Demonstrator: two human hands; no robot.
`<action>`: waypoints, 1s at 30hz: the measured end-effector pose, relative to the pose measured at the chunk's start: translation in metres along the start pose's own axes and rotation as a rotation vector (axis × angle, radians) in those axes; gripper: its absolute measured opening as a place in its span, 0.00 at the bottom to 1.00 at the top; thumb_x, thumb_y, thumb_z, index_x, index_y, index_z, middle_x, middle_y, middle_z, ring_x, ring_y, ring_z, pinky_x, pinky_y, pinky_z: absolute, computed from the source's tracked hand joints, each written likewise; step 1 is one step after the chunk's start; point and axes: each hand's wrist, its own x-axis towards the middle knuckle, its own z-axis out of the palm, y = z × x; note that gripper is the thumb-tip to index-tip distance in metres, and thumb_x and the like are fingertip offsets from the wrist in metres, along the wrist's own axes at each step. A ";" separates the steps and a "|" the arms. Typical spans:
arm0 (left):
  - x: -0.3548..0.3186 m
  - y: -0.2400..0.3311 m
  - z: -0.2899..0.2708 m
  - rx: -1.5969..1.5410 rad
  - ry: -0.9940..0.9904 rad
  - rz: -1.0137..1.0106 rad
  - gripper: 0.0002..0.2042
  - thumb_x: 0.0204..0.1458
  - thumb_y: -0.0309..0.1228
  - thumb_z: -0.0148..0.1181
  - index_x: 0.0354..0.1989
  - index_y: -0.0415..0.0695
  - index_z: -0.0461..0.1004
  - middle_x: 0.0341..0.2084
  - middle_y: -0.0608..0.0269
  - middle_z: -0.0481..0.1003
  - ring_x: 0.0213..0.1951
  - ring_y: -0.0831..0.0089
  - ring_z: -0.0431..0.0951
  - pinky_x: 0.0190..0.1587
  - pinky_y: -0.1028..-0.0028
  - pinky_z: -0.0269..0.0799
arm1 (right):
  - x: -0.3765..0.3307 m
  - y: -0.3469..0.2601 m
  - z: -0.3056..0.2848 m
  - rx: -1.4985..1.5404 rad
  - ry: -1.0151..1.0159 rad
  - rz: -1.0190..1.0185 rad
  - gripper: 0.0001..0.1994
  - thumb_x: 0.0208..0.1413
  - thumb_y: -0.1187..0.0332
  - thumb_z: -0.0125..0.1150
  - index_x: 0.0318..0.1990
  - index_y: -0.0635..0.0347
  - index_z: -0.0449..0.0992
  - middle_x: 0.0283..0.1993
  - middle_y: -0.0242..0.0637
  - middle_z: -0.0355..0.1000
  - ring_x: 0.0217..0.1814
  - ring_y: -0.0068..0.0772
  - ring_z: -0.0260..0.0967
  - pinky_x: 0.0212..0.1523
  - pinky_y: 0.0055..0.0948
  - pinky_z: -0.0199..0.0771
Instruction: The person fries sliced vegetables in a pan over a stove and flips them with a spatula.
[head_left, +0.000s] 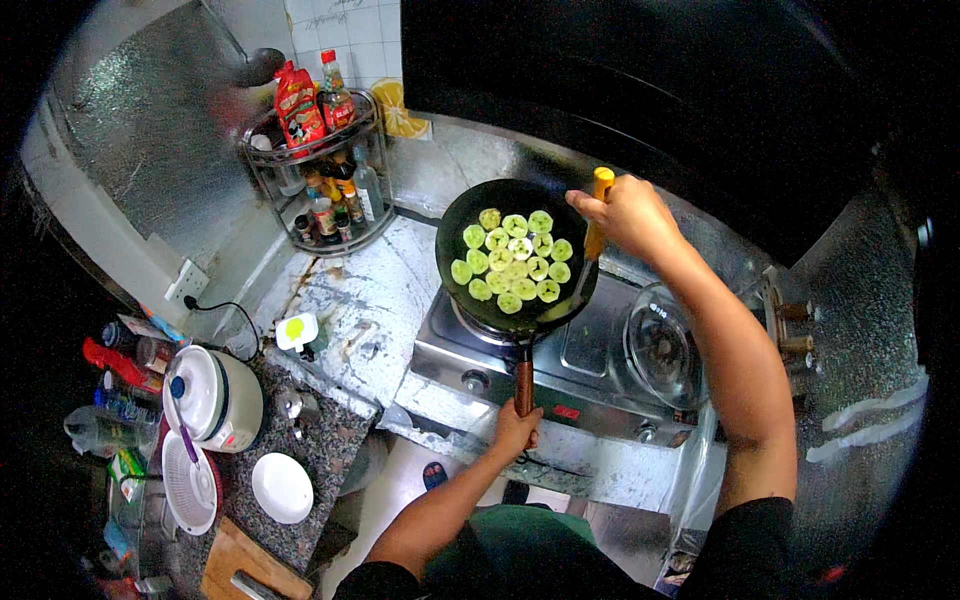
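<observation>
At the far left, toward 9 and 8 o'clock, the fisheye's black rim swallows part of a jumble of bottles and bags (110, 415) whose contents are hard to make out. A white cooker (240, 405) sits at 8 o'clock, partly covering a white basket's (211, 500) upper edge; at 7 o'clock a wooden board (225, 560) lies near a white plate (283, 488). On the wire rack (384, 110) at 10 o'clock, front bottles hide those behind. The left hand (517, 427), near 6 o'clock, is closed in a fist around the pan's brown handle (525, 380), its grip covering the handle's end. The dark pan (465, 215) stands on the stove (590, 345), just off the view's centre toward 1 o'clock; its handle points to 6, so its long axis runs 12 to 6. Pale green slices (515, 270) lie across its bottom. The spatula (596, 238) slants from 12 down toward 7 o'clock, its dim blade low inside the pan between 4 and 5. The right hand (632, 215), at 2 o'clock, wraps the yellow grip, most fingers hidden behind it. At 3 to 4 o'clock, the right forearm overlaps the edge of a glass lid (660, 345).
</observation>
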 end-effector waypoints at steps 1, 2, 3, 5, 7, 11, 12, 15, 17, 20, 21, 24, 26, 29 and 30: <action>-0.001 0.002 -0.005 0.017 -0.009 -0.005 0.08 0.48 0.28 0.54 0.29 0.43 0.60 0.13 0.66 0.64 0.11 0.75 0.65 0.11 0.75 0.61 | 0.002 0.005 0.009 0.035 -0.014 0.016 0.28 0.45 0.45 0.56 0.22 0.70 0.74 0.25 0.54 0.71 0.31 0.51 0.72 0.32 0.39 0.71; 0.001 0.002 -0.009 0.012 -0.027 0.001 0.08 0.48 0.28 0.54 0.29 0.43 0.60 0.13 0.66 0.64 0.11 0.76 0.65 0.11 0.75 0.61 | 0.002 0.010 0.015 0.066 -0.022 0.031 0.28 0.44 0.45 0.56 0.22 0.70 0.74 0.24 0.55 0.71 0.31 0.51 0.72 0.31 0.39 0.71; 0.004 -0.001 -0.013 0.006 -0.040 0.005 0.08 0.48 0.28 0.55 0.29 0.43 0.60 0.13 0.66 0.64 0.10 0.76 0.64 0.11 0.75 0.61 | -0.002 0.014 0.024 0.116 0.018 0.064 0.28 0.44 0.47 0.57 0.19 0.71 0.72 0.21 0.54 0.70 0.27 0.49 0.72 0.27 0.37 0.70; 0.006 -0.002 -0.017 -0.020 -0.078 -0.004 0.08 0.48 0.28 0.55 0.29 0.43 0.60 0.13 0.66 0.63 0.10 0.76 0.64 0.11 0.75 0.61 | -0.016 0.019 0.028 0.228 0.010 0.116 0.27 0.45 0.48 0.57 0.19 0.70 0.72 0.19 0.51 0.70 0.24 0.46 0.71 0.26 0.36 0.69; 0.005 0.004 -0.020 -0.059 -0.119 -0.020 0.08 0.48 0.28 0.54 0.29 0.43 0.60 0.12 0.66 0.63 0.10 0.76 0.65 0.11 0.75 0.62 | -0.029 0.021 0.033 0.293 0.009 0.134 0.25 0.47 0.50 0.57 0.19 0.70 0.72 0.18 0.49 0.70 0.22 0.43 0.71 0.25 0.35 0.68; 0.011 -0.003 -0.022 -0.059 -0.096 0.015 0.09 0.48 0.27 0.55 0.28 0.42 0.60 0.11 0.65 0.63 0.09 0.76 0.65 0.10 0.74 0.62 | -0.064 0.020 0.044 0.379 0.097 0.106 0.21 0.48 0.54 0.57 0.22 0.68 0.72 0.18 0.47 0.70 0.20 0.39 0.70 0.24 0.34 0.67; 0.011 -0.003 -0.021 -0.031 -0.096 0.029 0.09 0.48 0.28 0.55 0.28 0.42 0.59 0.11 0.66 0.63 0.09 0.76 0.65 0.09 0.74 0.62 | -0.069 0.019 0.050 0.418 0.132 0.093 0.20 0.49 0.55 0.57 0.23 0.67 0.72 0.18 0.47 0.70 0.20 0.40 0.70 0.25 0.34 0.67; 0.008 0.005 -0.020 -0.043 -0.088 -0.002 0.10 0.48 0.28 0.55 0.27 0.42 0.59 0.11 0.66 0.63 0.09 0.77 0.65 0.09 0.74 0.61 | -0.069 0.011 0.054 0.394 0.147 0.061 0.19 0.49 0.56 0.57 0.22 0.67 0.73 0.17 0.47 0.69 0.20 0.40 0.70 0.24 0.33 0.67; 0.006 0.006 -0.020 -0.067 -0.075 -0.022 0.09 0.48 0.28 0.55 0.27 0.42 0.59 0.11 0.66 0.63 0.09 0.76 0.65 0.09 0.74 0.62 | -0.063 0.011 0.047 0.398 0.127 0.101 0.19 0.49 0.56 0.57 0.21 0.67 0.73 0.16 0.46 0.69 0.20 0.40 0.70 0.24 0.33 0.67; 0.007 0.001 -0.019 -0.081 -0.060 -0.015 0.08 0.47 0.27 0.54 0.28 0.42 0.60 0.12 0.66 0.64 0.09 0.75 0.64 0.10 0.74 0.62 | -0.061 0.019 0.045 0.428 0.136 0.135 0.20 0.49 0.55 0.57 0.21 0.67 0.73 0.15 0.45 0.69 0.18 0.41 0.69 0.23 0.34 0.67; 0.007 0.000 -0.018 -0.085 -0.063 -0.013 0.08 0.47 0.27 0.55 0.28 0.43 0.60 0.12 0.66 0.64 0.09 0.75 0.64 0.10 0.74 0.62 | -0.064 0.022 0.048 0.406 0.180 0.078 0.20 0.49 0.55 0.57 0.21 0.67 0.73 0.15 0.45 0.68 0.18 0.41 0.69 0.22 0.35 0.67; 0.007 0.001 -0.017 -0.039 -0.023 -0.026 0.08 0.46 0.27 0.55 0.28 0.43 0.61 0.13 0.66 0.64 0.10 0.75 0.64 0.10 0.74 0.62 | -0.065 0.028 0.048 0.327 0.198 0.069 0.19 0.49 0.57 0.57 0.20 0.67 0.72 0.14 0.42 0.67 0.16 0.35 0.66 0.21 0.32 0.65; 0.004 0.005 -0.015 -0.023 -0.007 -0.030 0.08 0.47 0.27 0.55 0.28 0.42 0.60 0.13 0.65 0.64 0.10 0.76 0.65 0.09 0.74 0.62 | -0.065 0.029 0.044 0.267 0.182 0.064 0.19 0.49 0.56 0.56 0.20 0.66 0.72 0.15 0.43 0.67 0.18 0.38 0.66 0.22 0.33 0.65; 0.001 0.010 -0.012 -0.049 -0.012 -0.018 0.10 0.47 0.27 0.55 0.26 0.41 0.59 0.11 0.64 0.64 0.09 0.77 0.65 0.08 0.74 0.62 | -0.059 0.019 0.034 0.185 0.162 0.004 0.19 0.49 0.53 0.54 0.21 0.62 0.74 0.19 0.48 0.70 0.25 0.51 0.70 0.28 0.40 0.69; 0.001 0.010 -0.013 -0.055 -0.007 -0.014 0.10 0.47 0.27 0.55 0.26 0.41 0.59 0.12 0.64 0.64 0.09 0.77 0.65 0.08 0.74 0.62 | -0.057 0.016 0.033 0.157 0.151 0.005 0.19 0.49 0.53 0.54 0.21 0.62 0.74 0.20 0.48 0.70 0.26 0.51 0.70 0.28 0.40 0.69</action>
